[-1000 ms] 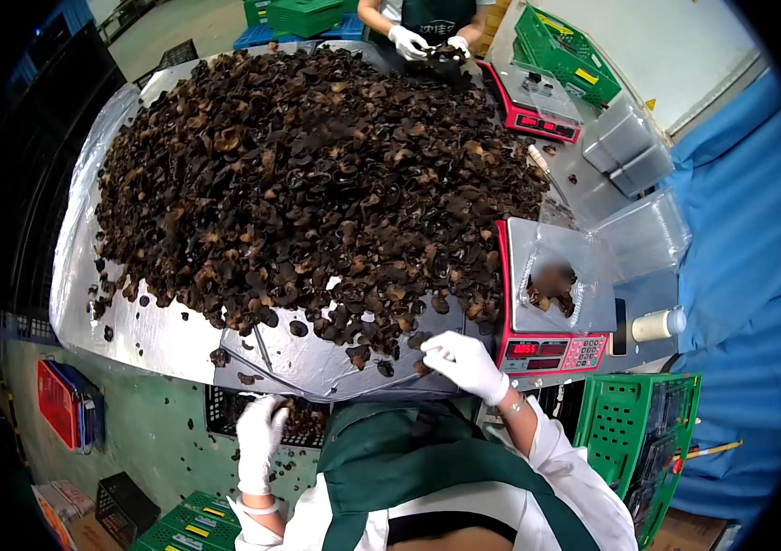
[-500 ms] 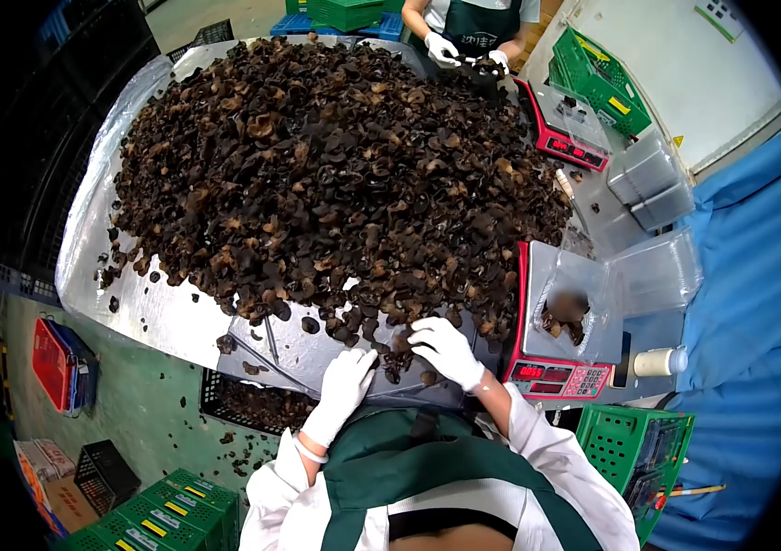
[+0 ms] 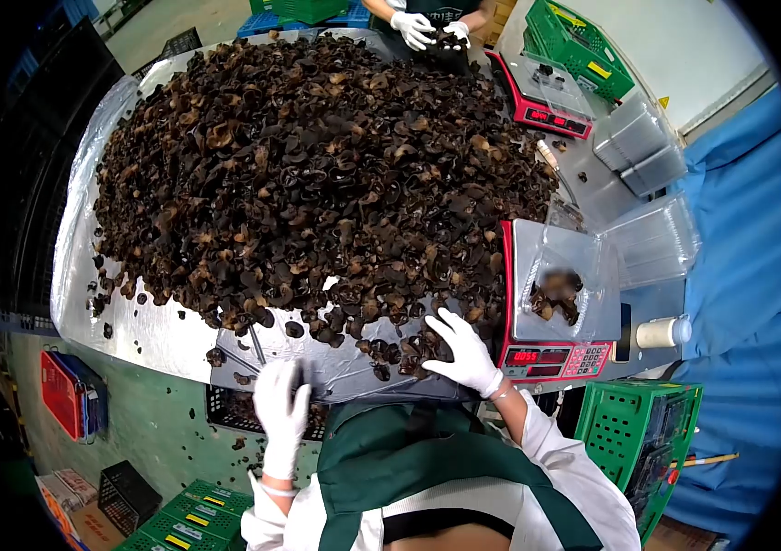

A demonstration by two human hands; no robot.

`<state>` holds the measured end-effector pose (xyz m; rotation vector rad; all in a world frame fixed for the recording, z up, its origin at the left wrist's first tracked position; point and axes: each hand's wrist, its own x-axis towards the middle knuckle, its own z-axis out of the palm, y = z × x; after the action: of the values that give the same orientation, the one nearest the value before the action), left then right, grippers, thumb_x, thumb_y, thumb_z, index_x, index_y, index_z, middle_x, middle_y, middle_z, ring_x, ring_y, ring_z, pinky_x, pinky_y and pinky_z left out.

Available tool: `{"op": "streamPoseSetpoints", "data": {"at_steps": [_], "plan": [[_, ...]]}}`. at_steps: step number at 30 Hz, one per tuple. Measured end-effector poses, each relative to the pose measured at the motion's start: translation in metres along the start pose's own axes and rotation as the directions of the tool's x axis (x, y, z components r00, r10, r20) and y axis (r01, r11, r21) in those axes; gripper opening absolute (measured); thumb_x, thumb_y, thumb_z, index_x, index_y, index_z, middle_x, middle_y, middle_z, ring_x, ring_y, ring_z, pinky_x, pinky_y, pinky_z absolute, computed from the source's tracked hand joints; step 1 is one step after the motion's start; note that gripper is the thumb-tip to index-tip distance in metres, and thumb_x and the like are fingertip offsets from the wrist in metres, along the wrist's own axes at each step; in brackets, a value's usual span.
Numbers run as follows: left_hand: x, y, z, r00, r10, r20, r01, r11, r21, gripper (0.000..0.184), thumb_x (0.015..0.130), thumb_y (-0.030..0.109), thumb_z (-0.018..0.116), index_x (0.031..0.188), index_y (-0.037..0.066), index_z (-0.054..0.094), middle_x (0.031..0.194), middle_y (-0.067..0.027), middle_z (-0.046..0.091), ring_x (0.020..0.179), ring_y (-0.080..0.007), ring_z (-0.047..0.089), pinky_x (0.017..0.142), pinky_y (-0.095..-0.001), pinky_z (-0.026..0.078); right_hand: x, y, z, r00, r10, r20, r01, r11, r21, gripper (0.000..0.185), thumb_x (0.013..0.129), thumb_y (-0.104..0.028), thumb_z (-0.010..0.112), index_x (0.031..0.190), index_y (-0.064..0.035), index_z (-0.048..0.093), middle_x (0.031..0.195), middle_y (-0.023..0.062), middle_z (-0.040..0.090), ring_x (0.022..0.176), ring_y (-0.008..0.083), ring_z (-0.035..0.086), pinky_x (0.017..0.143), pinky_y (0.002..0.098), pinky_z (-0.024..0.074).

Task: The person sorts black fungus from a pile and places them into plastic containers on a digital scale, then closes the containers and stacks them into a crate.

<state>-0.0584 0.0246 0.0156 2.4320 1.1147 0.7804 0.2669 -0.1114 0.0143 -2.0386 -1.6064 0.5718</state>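
A large heap of dark brown fungus pieces [image 3: 317,184] covers most of the metal table [image 3: 165,335]. My right hand [image 3: 466,354], white-gloved, has its fingers spread beside a small cluster of pieces [image 3: 404,356] near the front edge. White-gloved too, my left hand [image 3: 282,404] hovers at the table's front edge, fingers apart and slightly blurred, holding nothing. Right of my right hand stands a red scale [image 3: 556,358], its display lit. On its pan lies a clear plastic container [image 3: 551,266] with some fungus pieces inside.
Across the table a co-worker's gloved hands [image 3: 432,32] hold pieces beside a second red scale [image 3: 551,115]. Clear containers [image 3: 639,147], a knife [image 3: 551,161] and a white bottle [image 3: 663,331] are at right. Green crates [image 3: 634,432] and a black crate [image 3: 225,409] stand below the edge.
My left hand has moved left, away from the small cluster, and its fingers have opened. My right hand has spread its fingers and shifted slightly right. The camera view has shifted too.
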Motion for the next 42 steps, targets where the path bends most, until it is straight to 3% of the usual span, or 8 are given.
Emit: {"op": "streamPoseSetpoints", "data": {"at_steps": [6, 16, 22, 24, 29, 34, 38, 42], "plan": [[0.034, 0.035, 0.070, 0.882, 0.337, 0.328, -0.263, 0.932, -0.250, 0.075, 0.072, 0.043, 0.074, 0.131, 0.004, 0.050, 0.135, -0.0184, 0.049, 0.124, -0.0375, 0.047, 0.101, -0.0467, 0.038, 0.007, -0.029, 0.023, 0.985, -0.126, 0.118, 0.154, 0.950, -0.272, 0.088, 0.068, -0.067, 0.063, 0.142, -0.0235, 0.042, 0.145, 0.0175, 0.035, 0.128, 0.0425, 0.036, 0.100, 0.0509, 0.0337], [0.041, 0.039, 0.106, 0.816, 0.491, 0.306, -0.463, 0.871, -0.163, 0.047, 0.078, 0.016, 0.067, 0.124, 0.008, 0.058, 0.117, -0.0097, 0.058, 0.099, -0.0286, 0.055, 0.085, -0.0390, 0.045, 0.002, 0.001, 0.059, 0.961, -0.260, -0.092, 0.237, 0.950, -0.205, 0.045, 0.077, -0.019, 0.066, 0.121, -0.0164, 0.058, 0.126, 0.0058, 0.052, 0.107, 0.0274, 0.051, 0.087, 0.0367, 0.0482], [0.044, 0.039, 0.114, 0.962, 0.088, 0.258, 0.055, 0.863, -0.502, 0.030, 0.084, 0.008, 0.064, 0.114, 0.004, 0.063, 0.107, -0.0138, 0.064, 0.098, -0.0283, 0.060, 0.086, -0.0341, 0.048, 0.017, -0.002, 0.042, 0.984, 0.012, -0.176, 0.055, 0.927, 0.371, 0.033, 0.080, -0.006, 0.065, 0.113, -0.0070, 0.061, 0.115, 0.0105, 0.059, 0.109, 0.0263, 0.056, 0.094, 0.0362, 0.0453], [0.048, 0.043, 0.105, 0.918, -0.035, 0.394, 0.281, 0.760, -0.587, 0.030, 0.087, 0.007, 0.061, 0.116, 0.002, 0.061, 0.111, -0.0111, 0.064, 0.103, -0.0236, 0.060, 0.091, -0.0310, 0.045, 0.017, -0.009, 0.032, 0.961, 0.258, 0.098, -0.220, 0.502, 0.836, 0.028, 0.087, -0.006, 0.060, 0.116, -0.0071, 0.059, 0.115, 0.0051, 0.059, 0.103, 0.0173, 0.058, 0.085, 0.0306, 0.0480], [0.056, 0.052, 0.091, 0.715, -0.188, 0.673, 0.678, -0.047, -0.734, 0.032, 0.092, 0.013, 0.058, 0.122, 0.002, 0.056, 0.111, -0.0052, 0.062, 0.102, -0.0161, 0.058, 0.088, -0.0284, 0.047, 0.017, -0.012, 0.015, 0.886, 0.185, 0.425, -0.333, -0.384, 0.861, 0.036, 0.096, -0.018, 0.050, 0.132, -0.0104, 0.048, 0.117, 0.0091, 0.060, 0.105, 0.0247, 0.061, 0.086, 0.0386, 0.0513], [0.057, 0.049, 0.090, 0.620, -0.149, 0.770, 0.537, -0.634, -0.556, 0.031, 0.096, 0.021, 0.056, 0.122, 0.005, 0.055, 0.115, -0.0073, 0.061, 0.107, -0.0219, 0.060, 0.080, -0.0294, 0.055, 0.023, -0.021, 0.024, 0.889, 0.245, 0.386, -0.227, -0.496, 0.838, 0.041, 0.100, -0.027, 0.042, 0.138, -0.0121, 0.044, 0.128, 0.0134, 0.056, 0.114, 0.0362, 0.057, 0.090, 0.0533, 0.0492], [0.068, 0.057, 0.079, 0.613, -0.153, 0.775, 0.475, -0.712, -0.516, 0.028, 0.097, 0.025, 0.055, 0.116, 0.005, 0.057, 0.111, -0.0092, 0.063, 0.108, -0.0259, 0.061, 0.082, -0.0336, 0.055, 0.027, -0.038, 0.019, 0.930, 0.258, 0.260, -0.158, -0.358, 0.920, 0.043, 0.101, -0.028, 0.033, 0.141, -0.0128, 0.040, 0.137, 0.0169, 0.049, 0.125, 0.0400, 0.046, 0.104, 0.0588, 0.0357], [0.079, 0.055, 0.058, 0.638, -0.232, 0.735, 0.458, -0.653, -0.603, 0.025, 0.096, 0.026, 0.055, 0.110, 0.006, 0.059, 0.112, -0.0111, 0.063, 0.105, -0.0279, 0.062, 0.081, -0.0348, 0.055, 0.028, -0.034, 0.010, 0.930, 0.212, 0.301, -0.072, -0.696, 0.714, 0.044, 0.099, -0.033, 0.038, 0.137, -0.0135, 0.044, 0.135, 0.0174, 0.050, 0.124, 0.0402, 0.047, 0.100, 0.0582, 0.0386]]}}
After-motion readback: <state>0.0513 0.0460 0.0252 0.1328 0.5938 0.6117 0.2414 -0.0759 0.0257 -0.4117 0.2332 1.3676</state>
